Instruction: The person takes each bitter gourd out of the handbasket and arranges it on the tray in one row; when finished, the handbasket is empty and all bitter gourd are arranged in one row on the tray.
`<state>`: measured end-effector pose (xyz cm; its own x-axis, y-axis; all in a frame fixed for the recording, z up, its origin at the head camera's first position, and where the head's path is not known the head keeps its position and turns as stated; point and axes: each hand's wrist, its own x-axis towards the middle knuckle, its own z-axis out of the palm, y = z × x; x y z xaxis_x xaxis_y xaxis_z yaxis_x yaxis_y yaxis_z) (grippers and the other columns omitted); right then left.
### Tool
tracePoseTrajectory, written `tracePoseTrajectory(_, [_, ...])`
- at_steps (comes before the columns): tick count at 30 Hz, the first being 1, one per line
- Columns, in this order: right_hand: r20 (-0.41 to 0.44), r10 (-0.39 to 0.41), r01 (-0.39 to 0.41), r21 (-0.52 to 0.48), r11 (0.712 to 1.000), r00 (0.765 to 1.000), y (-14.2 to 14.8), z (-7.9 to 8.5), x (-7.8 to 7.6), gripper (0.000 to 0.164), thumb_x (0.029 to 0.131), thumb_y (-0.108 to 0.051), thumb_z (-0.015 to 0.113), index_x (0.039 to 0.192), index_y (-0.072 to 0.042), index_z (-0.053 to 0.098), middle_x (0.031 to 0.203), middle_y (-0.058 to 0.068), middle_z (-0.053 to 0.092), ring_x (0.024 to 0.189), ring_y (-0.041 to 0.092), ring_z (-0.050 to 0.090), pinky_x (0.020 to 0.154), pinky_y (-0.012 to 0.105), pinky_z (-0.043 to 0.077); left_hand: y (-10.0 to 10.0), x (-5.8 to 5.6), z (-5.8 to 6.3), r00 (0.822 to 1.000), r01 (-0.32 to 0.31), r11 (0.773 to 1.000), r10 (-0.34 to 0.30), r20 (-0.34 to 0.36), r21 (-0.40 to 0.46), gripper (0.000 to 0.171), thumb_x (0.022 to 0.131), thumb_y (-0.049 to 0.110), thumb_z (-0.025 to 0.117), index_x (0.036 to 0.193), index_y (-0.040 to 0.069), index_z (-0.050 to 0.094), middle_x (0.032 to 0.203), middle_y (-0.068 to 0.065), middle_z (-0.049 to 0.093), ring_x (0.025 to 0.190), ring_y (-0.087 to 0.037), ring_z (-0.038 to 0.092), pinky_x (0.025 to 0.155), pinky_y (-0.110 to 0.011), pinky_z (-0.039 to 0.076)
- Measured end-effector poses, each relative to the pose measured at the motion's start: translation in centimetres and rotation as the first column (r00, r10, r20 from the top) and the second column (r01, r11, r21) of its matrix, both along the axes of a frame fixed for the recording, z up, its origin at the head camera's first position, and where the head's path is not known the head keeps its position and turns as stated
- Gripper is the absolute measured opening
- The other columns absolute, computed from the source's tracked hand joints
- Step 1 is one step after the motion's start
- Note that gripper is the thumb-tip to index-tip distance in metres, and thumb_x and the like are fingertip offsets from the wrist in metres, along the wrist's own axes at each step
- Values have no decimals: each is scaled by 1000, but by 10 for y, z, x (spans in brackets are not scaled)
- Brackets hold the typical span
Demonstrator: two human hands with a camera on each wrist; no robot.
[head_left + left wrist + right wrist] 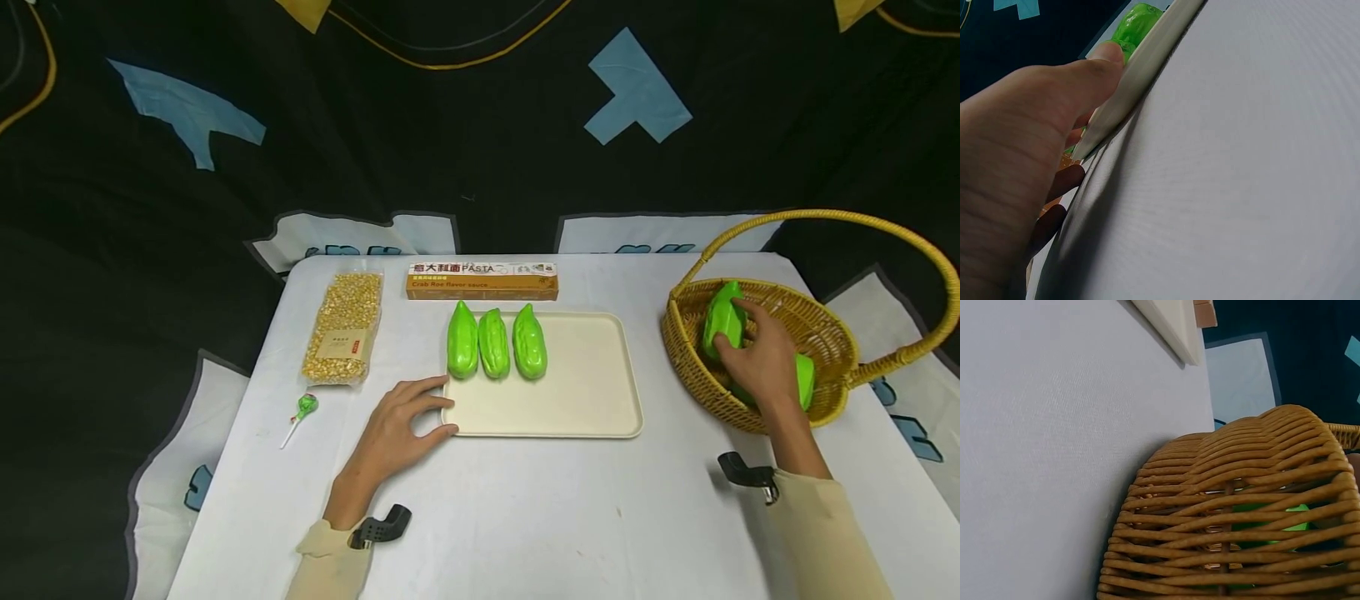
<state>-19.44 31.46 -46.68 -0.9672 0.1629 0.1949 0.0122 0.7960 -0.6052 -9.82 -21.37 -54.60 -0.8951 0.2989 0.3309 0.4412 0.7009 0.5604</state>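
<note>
My right hand (761,354) reaches into the wicker basket (678,354) and grips a green star fruit (723,317) between thumb and fingers. Another green piece (805,379) shows in the basket beside my wrist, partly hidden by it. In the right wrist view the woven wall (1235,519) covers most of this hand, and green shows through its gaps. My left hand (397,425) rests on the table with spread fingers, their tips at the left edge of a cream tray (577,392). Three green star fruits (493,343) lie side by side on the tray's left half.
A pasta box (482,282) lies behind the tray. To the left are a clear bag of corn kernels (345,321) and a green-wrapped lollipop (306,406). The basket's tall handle (847,215) arches over its far side. A dark patterned cloth hangs behind the white table.
</note>
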Motion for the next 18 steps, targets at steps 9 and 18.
tracePoseTrajectory(9, [-70,-12,9,-49,999,997,-1,5,10,66,98,-13,70,159,-4,49,150,34,50,125,59,58,85,36,46,1,-1,0,1000,2,1000,-2,-12,0,38,85,37,94,117,20,82,151,3,64,131,-23,61,108,-49,49])
tracePoseTrajectory(18, [-158,-7,-4,-72,997,987,-9,18,19,66,94,-13,76,156,-9,55,151,26,54,123,54,64,78,3,37,1,-1,1,1000,2,1000,-2,-15,0,38,85,36,93,117,19,82,150,0,65,131,-24,61,109,-49,49])
